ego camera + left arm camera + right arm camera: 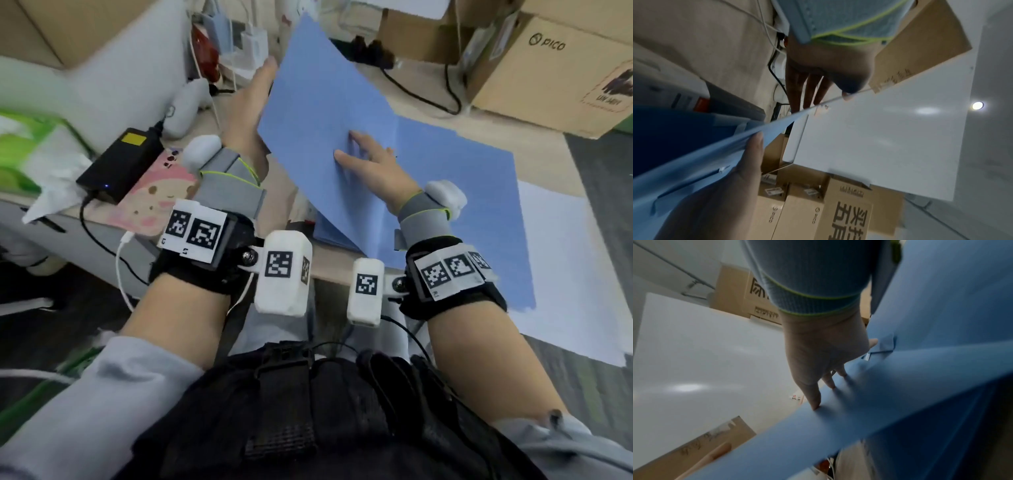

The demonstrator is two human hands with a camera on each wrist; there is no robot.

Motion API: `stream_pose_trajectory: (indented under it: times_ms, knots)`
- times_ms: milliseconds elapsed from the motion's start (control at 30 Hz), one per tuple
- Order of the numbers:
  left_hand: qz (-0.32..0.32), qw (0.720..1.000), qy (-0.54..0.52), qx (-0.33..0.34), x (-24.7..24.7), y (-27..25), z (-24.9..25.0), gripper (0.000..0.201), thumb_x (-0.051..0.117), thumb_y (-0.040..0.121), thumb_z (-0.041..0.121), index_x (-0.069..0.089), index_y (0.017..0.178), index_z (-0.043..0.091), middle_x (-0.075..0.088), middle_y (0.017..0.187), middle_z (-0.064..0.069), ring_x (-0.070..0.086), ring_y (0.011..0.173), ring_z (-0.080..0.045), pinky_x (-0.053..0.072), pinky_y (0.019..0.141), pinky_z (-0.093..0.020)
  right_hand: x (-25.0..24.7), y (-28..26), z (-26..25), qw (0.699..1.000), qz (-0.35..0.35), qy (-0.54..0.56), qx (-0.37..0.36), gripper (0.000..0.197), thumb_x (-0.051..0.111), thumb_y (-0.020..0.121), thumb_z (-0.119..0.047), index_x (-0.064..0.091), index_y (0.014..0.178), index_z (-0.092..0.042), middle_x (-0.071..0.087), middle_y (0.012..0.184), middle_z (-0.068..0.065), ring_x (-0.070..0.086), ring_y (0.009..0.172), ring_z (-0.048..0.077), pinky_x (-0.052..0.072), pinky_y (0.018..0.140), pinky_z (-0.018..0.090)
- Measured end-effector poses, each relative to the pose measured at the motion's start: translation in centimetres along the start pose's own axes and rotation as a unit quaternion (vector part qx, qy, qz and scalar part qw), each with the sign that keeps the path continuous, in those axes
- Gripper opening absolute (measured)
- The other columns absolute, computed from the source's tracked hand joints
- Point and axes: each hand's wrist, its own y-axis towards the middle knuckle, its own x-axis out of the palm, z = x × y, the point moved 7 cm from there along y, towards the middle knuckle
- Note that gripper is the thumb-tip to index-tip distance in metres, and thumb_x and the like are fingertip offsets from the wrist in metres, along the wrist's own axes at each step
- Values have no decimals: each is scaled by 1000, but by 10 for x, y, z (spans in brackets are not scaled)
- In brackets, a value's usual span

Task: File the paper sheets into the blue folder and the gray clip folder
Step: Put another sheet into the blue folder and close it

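Thin blue card folder (445,192) lying open on the beige tabletop (548,164), right half flat, left flap (318,102) raised at a slant. Nothing clearly seen inside; inner pocket slit just visible in left wrist view (688,183). Left hand (250,106) behind the raised flap, fingers long and straight against its back, thumb on the near face (754,155), so flap lightly pinched at its edge. Right hand (373,164) on the inner face of the flap, fingers spread, fingertips (816,405) pressing the blue sheet, nothing gripped. Large white paper sheet (561,274) flat on the table, just under and right of the folder, partly overhanging the table edge, near corner cut off by the forearm. Gray clip folder not made out in any view. Dark object under the folder's near edge (301,224) mostly covered, cannot tell what. Brown cardboard boxes (555,68) along the far side, one with printed logo, cut by frame. Black power brick with yellow label (123,164) left, beside a pink cartoon-print pad (154,195) and a green tissue pack (24,144), all blurred. Wrist views heavily motion-blurred; left fingertips hidden behind the flap in head view.
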Motion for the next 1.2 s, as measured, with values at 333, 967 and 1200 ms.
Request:
stream_pose_trajectory:
  times_ms: [333,967,1200]
  knots:
    - [60,985,161,-12,-60,10,-5,14,54,90,24,52,76,24,54,82,7,51,81,-12,42,66,-14,36,1,3,988,-19,-139,67,70,46,93,-51,12,152,-32,-10,160,-10,-23,145,30,-6,117,45]
    - [-120,781,613,14,25,14,-50,20,48,94,31,55,99,13,57,104,-11,41,119,-30,11,115,-38,2,9,1,996,-23,-89,16,47,66,86,-29,56,130,-17,43,145,-1,35,137,15,30,106,24]
    - [-174,736,650,76,66,14,-84,57,67,80,35,47,133,28,12,160,1,-13,148,-30,-7,111,-65,-49,7,24,990,123,67,32,29,66,84,-13,66,113,-8,63,101,1,57,93,12,49,86,30]
